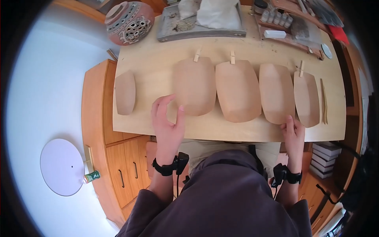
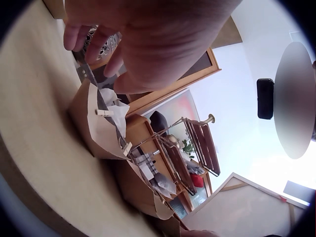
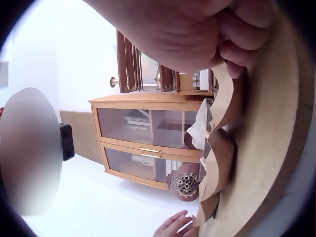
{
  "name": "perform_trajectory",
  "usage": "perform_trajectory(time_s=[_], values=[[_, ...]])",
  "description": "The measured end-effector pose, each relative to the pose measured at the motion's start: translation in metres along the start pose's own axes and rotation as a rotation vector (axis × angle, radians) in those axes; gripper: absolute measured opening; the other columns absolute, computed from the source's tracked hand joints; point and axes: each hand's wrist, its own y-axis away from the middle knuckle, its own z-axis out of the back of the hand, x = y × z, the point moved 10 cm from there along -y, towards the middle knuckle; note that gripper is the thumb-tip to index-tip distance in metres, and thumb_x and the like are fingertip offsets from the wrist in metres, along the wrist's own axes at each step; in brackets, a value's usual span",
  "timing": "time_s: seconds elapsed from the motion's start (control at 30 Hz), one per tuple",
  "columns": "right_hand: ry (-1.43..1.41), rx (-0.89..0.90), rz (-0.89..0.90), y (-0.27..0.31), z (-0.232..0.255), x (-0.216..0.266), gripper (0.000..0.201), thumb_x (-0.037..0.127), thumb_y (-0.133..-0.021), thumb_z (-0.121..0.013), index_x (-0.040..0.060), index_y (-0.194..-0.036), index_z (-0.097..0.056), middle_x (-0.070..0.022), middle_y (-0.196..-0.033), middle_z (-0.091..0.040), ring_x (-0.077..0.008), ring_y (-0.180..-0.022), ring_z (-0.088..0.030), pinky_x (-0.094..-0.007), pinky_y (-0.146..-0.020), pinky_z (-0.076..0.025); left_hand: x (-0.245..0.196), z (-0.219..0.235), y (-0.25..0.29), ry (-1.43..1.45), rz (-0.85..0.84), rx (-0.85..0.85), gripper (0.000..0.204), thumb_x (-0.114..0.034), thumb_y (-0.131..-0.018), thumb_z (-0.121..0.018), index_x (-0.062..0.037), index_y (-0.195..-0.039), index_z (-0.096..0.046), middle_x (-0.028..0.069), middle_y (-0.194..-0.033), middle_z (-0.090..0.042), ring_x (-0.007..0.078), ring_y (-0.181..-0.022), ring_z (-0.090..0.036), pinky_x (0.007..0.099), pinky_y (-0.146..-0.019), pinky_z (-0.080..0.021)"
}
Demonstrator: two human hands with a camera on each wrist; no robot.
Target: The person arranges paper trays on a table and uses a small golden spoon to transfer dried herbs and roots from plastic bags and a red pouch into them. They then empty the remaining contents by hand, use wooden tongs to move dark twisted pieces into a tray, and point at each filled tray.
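Note:
Several brown kraft paper food trays stand in a row on the table. My left hand (image 1: 169,124) is beside the left end of the row, thumb and fingers spread apart, fingertips right at the edge of the first tray (image 1: 194,87). A wooden clothespin (image 1: 196,55) is on that tray's far rim. The neighbouring tray (image 1: 238,91) carries a clothespin (image 1: 232,57) too. My right hand (image 1: 294,130) pinches the near rim of a tray without a clothespin (image 1: 277,93). To its right is a narrower tray (image 1: 306,98) with a clothespin (image 1: 301,68).
Another paper tray (image 1: 125,93) sits apart at the table's left edge. At the back are a pierced clay pot (image 1: 130,23) and a grey tray (image 1: 201,36) bearing white cloth. A wooden rack with small bottles (image 1: 276,18) stands back right. Thin sticks (image 1: 324,102) lie at the right.

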Motion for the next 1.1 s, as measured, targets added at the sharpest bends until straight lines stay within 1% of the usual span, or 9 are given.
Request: perform_trajectory(time_s=[0.1, 0.23, 0.37, 0.47, 0.57, 0.7, 0.83, 0.93, 1.1], values=[[-0.111, -0.054, -0.003, 0.012, 0.008, 0.018, 0.052, 0.033, -0.113, -0.055, -0.0027, -0.077, -0.061, 0.0006, -0.064, -0.050, -0.0070, -0.061, -0.041, -0.0269, -0.055, -0.033, 0.003, 0.005, 0.002, 0.008, -0.001, -0.017, 0.031, -0.011, -0.097, -0.072, -0.0076, -0.128, -0.067, 0.0109, -0.131, -0.063, 0.0265, -0.125, -0.059, 0.0406, -0.104, -0.048], [-0.132, -0.133, 0.069, 0.033, 0.012, 0.054, 0.052, 0.033, -0.114, -0.052, -0.0018, -0.077, -0.059, -0.0001, -0.064, -0.050, -0.0061, -0.061, -0.042, -0.0264, -0.056, -0.033, -0.004, 0.008, 0.001, 0.076, -0.048, -0.040, 0.024, -0.009, -0.097, -0.072, -0.0056, -0.120, -0.070, 0.0107, -0.123, -0.066, 0.0250, -0.116, -0.062, 0.0370, -0.100, -0.049], [-0.155, 0.087, 0.128, 0.049, -0.024, 0.095, 0.049, 0.031, -0.114, -0.052, -0.0024, -0.079, -0.061, -0.0008, -0.063, -0.052, -0.0080, -0.061, -0.044, -0.0273, -0.056, -0.035, -0.019, 0.000, 0.005, 0.318, -0.026, 0.103, 0.016, -0.011, -0.094, -0.074, -0.0035, -0.109, -0.072, 0.0122, -0.100, -0.068, 0.0264, -0.092, -0.065, 0.0356, -0.081, -0.052], [-0.149, 0.264, 0.263, 0.057, -0.069, 0.132, 0.046, 0.029, -0.114, -0.053, -0.0043, -0.083, -0.062, -0.0054, -0.062, -0.055, -0.0130, -0.058, -0.049, -0.0311, -0.056, -0.039, -0.046, -0.010, 0.017, 0.456, -0.079, 0.330, 0.015, -0.016, -0.097, -0.071, -0.0023, -0.103, -0.072, 0.0104, -0.086, -0.067, 0.0244, -0.077, -0.063, 0.0335, -0.069, -0.048], [-0.087, 0.371, 0.444, 0.072, -0.110, 0.171, 0.040, 0.025, -0.111, -0.057, -0.0053, -0.087, -0.065, -0.0122, -0.064, -0.059, -0.0230, -0.055, -0.056, -0.0374, -0.055, -0.044, -0.047, -0.004, 0.025, 0.587, -0.100, 0.290, 0.024, -0.024, -0.102, -0.066, -0.0008, -0.103, -0.071, 0.0113, -0.083, -0.065, 0.0228, -0.074, -0.061, 0.0333, -0.068, -0.046], [0.013, 0.496, 0.613, 0.086, -0.148, 0.204, 0.030, 0.022, -0.107, -0.064, -0.0035, -0.091, -0.067, -0.0170, -0.067, -0.062, -0.0336, -0.055, -0.060, -0.0431, -0.056, -0.048, -0.003, 0.005, 0.034, 0.827, 0.344, 0.188, 0.036, -0.026, -0.112, -0.050, 0.0000, -0.101, -0.071, 0.0066, -0.083, -0.067, 0.0135, -0.075, -0.058, 0.0301, -0.068, -0.046], [0.062, 0.562, 0.690, 0.096, -0.158, 0.218, 0.023, 0.022, -0.101, -0.072, -0.0004, -0.096, -0.069, -0.0164, -0.069, -0.062, -0.0328, -0.057, -0.063, -0.0426, -0.058, -0.050, 0.036, 0.033, 0.029, 0.522, 0.375, 0.015, 0.037, -0.022, -0.113, -0.047, -0.0019, -0.088, -0.065, 0.0000, -0.072, -0.061, 0.0070, -0.065, -0.051, 0.0255, -0.060, -0.040], [0.187, 0.418, 0.705, 0.080, -0.144, 0.214, 0.022, 0.024, -0.097, -0.077, 0.0024, -0.101, -0.070, -0.0145, -0.074, -0.065, -0.0314, -0.062, -0.066, -0.0417, -0.058, -0.052, 0.076, 0.054, 0.019, 0.517, 0.353, -0.096, 0.037, -0.020, -0.113, -0.050, -0.0027, -0.081, -0.056, -0.0033, -0.066, -0.049, 0.0054, -0.061, -0.042, 0.0264, -0.056, -0.036], [0.424, 0.326, 0.889, 0.077, -0.158, 0.196, 0.019, 0.017, -0.089, -0.078, 0.0060, -0.104, -0.073, -0.0115, -0.083, -0.064, -0.0287, -0.067, -0.069, -0.0410, -0.060, -0.055, 0.098, 0.068, 0.005, 0.150, 0.306, -0.111, 0.036, -0.019, -0.112, -0.051, -0.0015, -0.080, -0.047, -0.0012, -0.066, -0.037, 0.0077, -0.064, -0.033, 0.0299, -0.056, -0.033]])
